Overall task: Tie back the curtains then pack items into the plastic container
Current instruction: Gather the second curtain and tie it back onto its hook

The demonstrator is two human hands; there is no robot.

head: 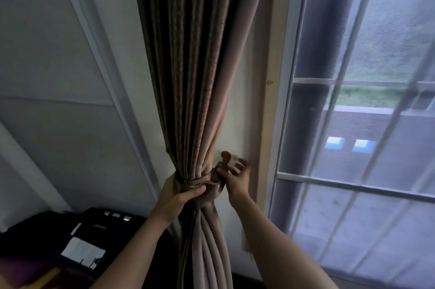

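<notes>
A brown and pink curtain [188, 76] hangs gathered beside the window. A matching fabric tieback [200, 182] is wrapped around its waist. My left hand [181, 194] grips the bunched curtain and the tieback from the left. My right hand [235, 175] pinches the tieback's end against a small white hook [235, 162] on the wall. Whether the loop sits on the hook is hidden by my fingers. No plastic container is in view.
A window with a mesh screen [353, 123] and white bars fills the right side. Its wooden frame [268, 100] runs next to my right hand. Dark bags and a white paper [82, 251] lie at the lower left, under a white wall panel [70, 76].
</notes>
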